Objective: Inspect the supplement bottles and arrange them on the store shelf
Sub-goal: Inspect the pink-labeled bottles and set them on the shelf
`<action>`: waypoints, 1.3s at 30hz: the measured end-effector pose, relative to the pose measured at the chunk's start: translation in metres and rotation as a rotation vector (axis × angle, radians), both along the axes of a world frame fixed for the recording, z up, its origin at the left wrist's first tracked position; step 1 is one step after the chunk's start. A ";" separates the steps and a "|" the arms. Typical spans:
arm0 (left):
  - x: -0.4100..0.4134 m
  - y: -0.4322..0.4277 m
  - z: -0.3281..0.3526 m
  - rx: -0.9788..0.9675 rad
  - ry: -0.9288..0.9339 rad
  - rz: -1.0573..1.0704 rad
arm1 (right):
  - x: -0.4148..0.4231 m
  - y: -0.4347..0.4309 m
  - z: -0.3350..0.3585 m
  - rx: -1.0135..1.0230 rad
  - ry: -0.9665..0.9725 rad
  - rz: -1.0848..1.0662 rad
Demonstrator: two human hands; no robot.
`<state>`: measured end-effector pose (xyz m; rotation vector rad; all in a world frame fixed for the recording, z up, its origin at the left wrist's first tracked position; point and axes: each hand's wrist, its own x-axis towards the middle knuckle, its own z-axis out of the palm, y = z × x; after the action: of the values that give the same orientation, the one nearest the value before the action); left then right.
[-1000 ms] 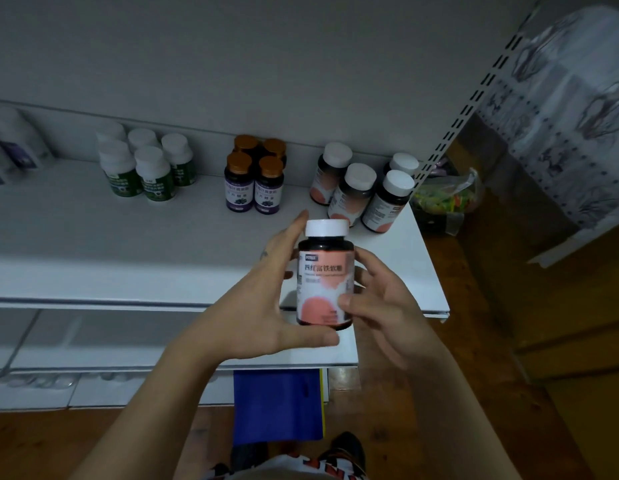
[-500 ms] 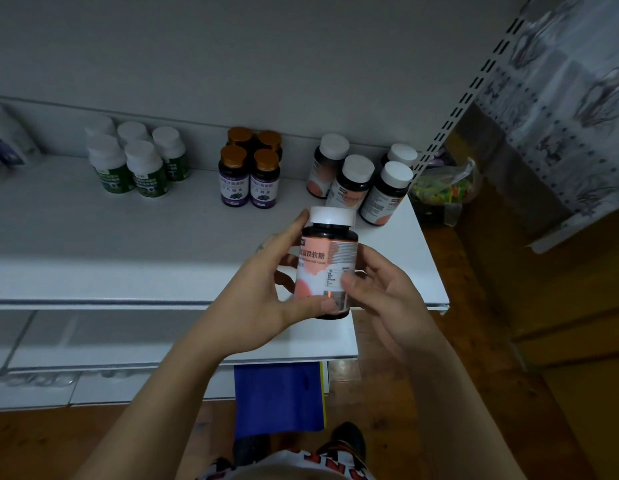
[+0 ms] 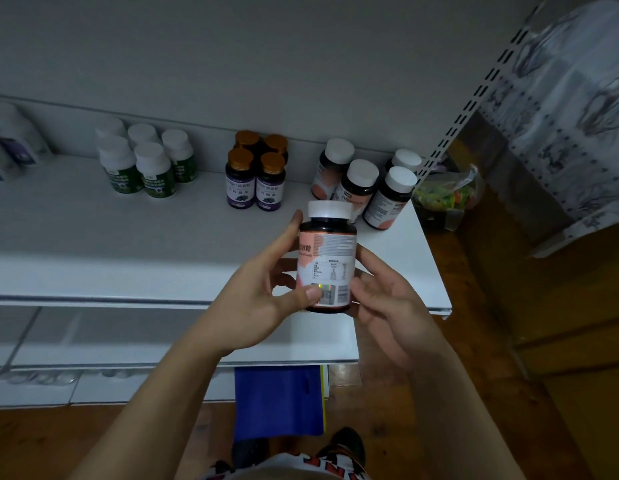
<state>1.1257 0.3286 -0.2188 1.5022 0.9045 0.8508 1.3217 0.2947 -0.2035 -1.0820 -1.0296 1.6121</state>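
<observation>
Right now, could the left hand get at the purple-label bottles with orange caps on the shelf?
Probably not yet: the left hand holds the pink-label bottle together with the right hand. The way itself looks free: only bare shelf lies before the purple-label bottles, once it lets go.

The white shelf (image 3: 93, 237) carries green-labelled bottles (image 3: 152, 173), purple-labelled bottles (image 3: 255, 183) and pink-labelled bottles (image 3: 360, 188) upright near its back.

Shelf front: bare shelf (image 3: 93, 244) surface lying open.
Shelf back: green-label bottles (image 3: 155, 174), purple-label bottles (image 3: 240, 183), pink-label bottles (image 3: 356, 192) standing clustered, gaps between.
Right: slotted upright (image 3: 474, 102) bounding.
</observation>
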 end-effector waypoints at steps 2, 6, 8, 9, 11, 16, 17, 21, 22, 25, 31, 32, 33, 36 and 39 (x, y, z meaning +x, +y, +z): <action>0.001 0.000 -0.004 -0.017 0.023 0.007 | 0.001 0.001 -0.001 -0.004 -0.038 -0.041; 0.003 -0.003 -0.003 0.045 0.172 0.023 | -0.003 0.002 -0.003 0.027 -0.181 -0.101; 0.004 -0.003 0.000 0.035 0.185 0.022 | -0.006 0.000 -0.004 0.025 -0.199 -0.100; 0.005 -0.004 0.001 0.032 0.194 0.022 | -0.007 -0.001 -0.005 0.021 -0.199 -0.101; 0.006 -0.006 0.003 0.031 0.205 0.011 | -0.009 -0.003 -0.004 0.013 -0.183 -0.110; 0.011 -0.010 0.004 0.007 0.185 0.092 | -0.011 -0.003 0.000 0.015 -0.210 -0.146; 0.010 -0.010 0.002 0.006 0.181 0.102 | -0.012 -0.003 0.000 0.016 -0.221 -0.157; 0.008 -0.012 0.001 -0.022 0.095 0.118 | -0.007 -0.001 0.002 -0.001 -0.156 -0.211; 0.008 -0.013 0.002 -0.027 0.070 0.125 | -0.005 -0.001 0.003 -0.009 -0.128 -0.212; 0.010 -0.015 0.006 -0.025 0.030 0.139 | -0.003 0.000 0.004 -0.036 -0.074 -0.181; 0.009 -0.018 0.006 -0.082 -0.047 0.103 | -0.004 -0.002 0.001 -0.097 0.093 -0.072; 0.009 -0.018 0.005 -0.092 -0.063 0.098 | -0.003 -0.003 0.001 -0.097 0.117 -0.046; 0.010 -0.019 0.005 -0.097 -0.079 0.097 | -0.003 -0.004 0.001 -0.089 0.130 -0.021; 0.011 -0.021 0.004 -0.102 -0.102 0.086 | -0.003 -0.007 0.000 -0.076 0.129 -0.013; 0.012 -0.022 0.005 -0.091 -0.102 0.061 | -0.003 -0.009 -0.001 -0.075 0.116 -0.038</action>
<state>1.1373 0.3065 -0.2139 1.3470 0.9053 0.9100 1.3190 0.2857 -0.2042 -1.0384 -0.8734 1.6734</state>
